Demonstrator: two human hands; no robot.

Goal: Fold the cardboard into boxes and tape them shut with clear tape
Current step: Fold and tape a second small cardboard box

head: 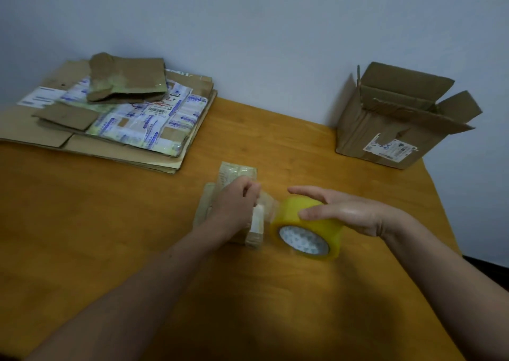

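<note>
Taping is in progress on the small box [237,172], which sits just left of the tape roll [305,228] on the table [110,236]. The right hand [344,212] grips the roll from above, with the thumb on the near side and the fingers spread over the far side. The roll is on edge, its core facing the camera. A short tape strip [268,206] runs from the roll's left side to the box.

The left hand [234,203] lies on top of the box with its fingers curled at the strip end. It looks like it is pinching or pressing the tape down, but blur hides the exact contact. The box looks folded and already partly wrapped in glossy tape. Which seam is being closed can't be told.

Progress judgement: early to middle.
- The small box is close to sealed. The strip needs laying, smoothing and cutting.
- An open box [391,129], far right of the roll and behind it near the wall, stands upright with its top flaps up. It appears formed but its top is not taped.
- A flat cardboard stack [110,129], well left of the roll and behind it, holds several unfolded sheets with labels and old tape, and a smaller flattened piece on top. None of these is folded.

Most of the cardboard is left to do.
</note>
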